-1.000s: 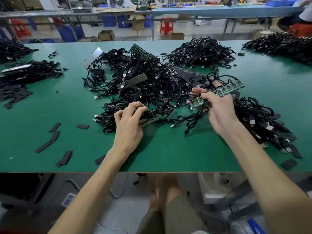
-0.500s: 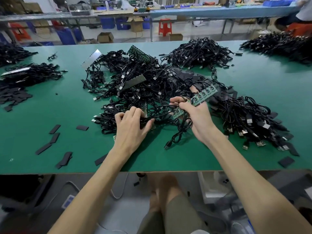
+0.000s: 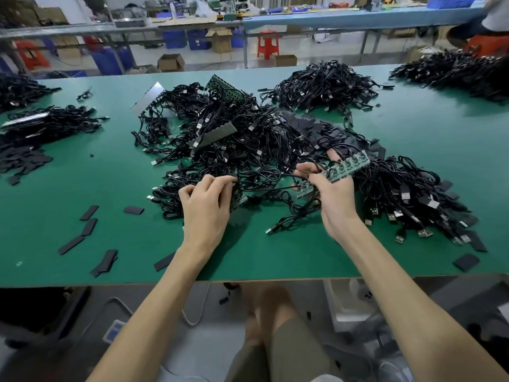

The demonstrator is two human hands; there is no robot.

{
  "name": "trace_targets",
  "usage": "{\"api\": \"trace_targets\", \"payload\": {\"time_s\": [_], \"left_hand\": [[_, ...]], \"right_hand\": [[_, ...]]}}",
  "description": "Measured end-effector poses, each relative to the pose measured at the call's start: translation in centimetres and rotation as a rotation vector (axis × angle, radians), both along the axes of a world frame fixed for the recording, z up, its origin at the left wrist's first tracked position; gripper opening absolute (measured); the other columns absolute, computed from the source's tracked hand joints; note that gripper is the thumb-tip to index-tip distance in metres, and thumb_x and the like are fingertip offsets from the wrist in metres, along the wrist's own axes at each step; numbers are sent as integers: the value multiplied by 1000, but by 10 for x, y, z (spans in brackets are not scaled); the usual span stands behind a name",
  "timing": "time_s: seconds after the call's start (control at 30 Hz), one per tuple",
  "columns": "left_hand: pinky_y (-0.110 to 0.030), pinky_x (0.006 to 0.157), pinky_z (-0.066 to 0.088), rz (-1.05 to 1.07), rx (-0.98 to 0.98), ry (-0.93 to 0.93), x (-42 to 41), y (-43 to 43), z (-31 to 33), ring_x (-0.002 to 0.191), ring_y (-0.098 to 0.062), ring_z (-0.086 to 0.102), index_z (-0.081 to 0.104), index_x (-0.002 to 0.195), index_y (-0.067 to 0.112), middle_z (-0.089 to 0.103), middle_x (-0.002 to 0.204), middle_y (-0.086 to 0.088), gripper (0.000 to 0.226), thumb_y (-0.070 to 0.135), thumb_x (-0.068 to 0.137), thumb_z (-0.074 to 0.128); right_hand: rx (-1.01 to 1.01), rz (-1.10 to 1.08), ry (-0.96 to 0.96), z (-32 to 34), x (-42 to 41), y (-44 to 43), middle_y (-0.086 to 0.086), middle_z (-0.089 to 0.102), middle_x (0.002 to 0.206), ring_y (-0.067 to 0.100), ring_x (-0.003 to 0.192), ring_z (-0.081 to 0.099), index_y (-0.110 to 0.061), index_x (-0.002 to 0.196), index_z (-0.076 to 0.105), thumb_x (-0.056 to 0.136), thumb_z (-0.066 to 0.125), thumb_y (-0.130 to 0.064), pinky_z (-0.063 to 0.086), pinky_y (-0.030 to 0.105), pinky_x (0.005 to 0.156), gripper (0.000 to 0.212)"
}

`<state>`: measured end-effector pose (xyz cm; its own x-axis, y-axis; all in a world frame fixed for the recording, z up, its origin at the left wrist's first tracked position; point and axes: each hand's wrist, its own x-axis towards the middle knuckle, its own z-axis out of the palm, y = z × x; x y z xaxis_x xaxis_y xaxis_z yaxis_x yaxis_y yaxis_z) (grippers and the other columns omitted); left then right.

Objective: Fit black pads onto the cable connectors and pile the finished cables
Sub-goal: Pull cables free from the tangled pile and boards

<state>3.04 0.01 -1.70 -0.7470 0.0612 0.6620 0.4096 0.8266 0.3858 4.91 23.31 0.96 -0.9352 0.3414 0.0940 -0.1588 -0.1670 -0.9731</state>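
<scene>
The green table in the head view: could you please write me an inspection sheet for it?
Surface: green table, bare between the piles.
Job's things: loose black pads near left; green board strip with cables attached.
Clutter: stray pad by the near right edge.
Hands: left hand pinches a cable; right hand holds the green board strip.
Cables: tangled central pile; right pile beside the right hand.
Surroundings: red stool, cardboard box, blue bins behind.

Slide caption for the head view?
Left hand pinches a cable, right hand holds a board strip, amid cable piles on a green table.
</scene>
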Motion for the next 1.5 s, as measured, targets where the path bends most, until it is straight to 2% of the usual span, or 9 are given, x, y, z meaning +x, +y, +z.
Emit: {"api": "trace_targets", "payload": {"time_s": [0.37, 0.47, 0.57, 0.73, 0.83, 0.9, 1.07, 1.2, 1.5], "left_hand": [[-40, 90, 31, 4, -99, 13, 1, 1, -2, 91, -18, 60, 74, 101, 21, 65, 96, 7, 19, 37, 98, 64], [-45, 91, 36, -138, 58, -26, -2, -3, 1, 94, -17, 62, 76, 94, 18, 67, 100, 6, 10, 27, 93, 73], [-44, 84, 49, -267, 383, -110, -5, -10, 4, 88, -12, 64, 75, 93, 14, 70, 94, 4, 4, 15, 94, 72], [-26, 49, 26, -159, 509, -119, -5, -5, 5, 52, -8, 36, 65, 91, 18, 58, 67, -5, 13, 12, 102, 60], [-26, 53, 29, -126, 490, -150, -7, -5, 4, 51, -9, 34, 63, 92, 15, 56, 64, -8, 14, 13, 104, 56], [-29, 75, 34, -115, 389, -173, -7, -6, 3, 63, -15, 47, 62, 96, 17, 62, 74, -3, 11, 18, 105, 55], [-28, 92, 18, -54, -72, -175, -8, -7, -5, 99, -12, 46, 62, 99, 25, 51, 98, 8, 27, 50, 92, 68], [-27, 91, 16, -53, -102, -209, -12, -8, -8, 105, -18, 50, 65, 102, 21, 53, 102, 8, 27, 44, 90, 72], [-30, 92, 21, 81, -137, -162, -7, 1, -6, 101, -25, 58, 63, 108, 13, 64, 107, -2, 18, 29, 100, 61]], "right_hand": [[141, 54, 19, -18, 9, -10, 2, 78, 107, 17, 110, 71, -25, 97, 79, 96, 53, 7, 47, 46, 112, 42], [114, -27, 23, -15, 8, -16, 1, 77, 110, 17, 113, 70, -63, 91, 71, 98, 55, 3, 46, 42, 112, 68], [57, -100, 4, -16, 3, -17, -2, 78, 106, 20, 111, 70, -73, 86, 65, 98, 55, 4, 46, 46, 112, 78], [-18, -172, -2, -23, 0, -14, -13, 78, 93, 23, 106, 73, -57, 90, 74, 92, 51, 11, 53, 52, 104, 72], [-85, -198, -17, -26, -2, -12, -4, 79, 100, 22, 103, 74, -23, 111, 74, 93, 54, 10, 58, 46, 97, 43], [-68, -213, -55, -28, -3, -8, 0, 79, 104, 18, 104, 73, -9, 113, 72, 94, 61, 4, 57, 40, 97, 26], [-90, 10, -99, -20, 2, -4, -4, 76, 110, 6, 108, 70, -21, 110, 70, 91, 78, -14, 46, 33, 106, 22], [-159, 118, -126, -16, 5, 1, 6, 73, 123, 15, 121, 65, -16, 133, 55, 90, 75, -5, 37, 44, 116, 49], [86, 235, -146, -15, 16, -2, 16, 75, 114, 35, 113, 70, -26, 91, 76, 80, 74, 6, 45, 58, 110, 34]]}}
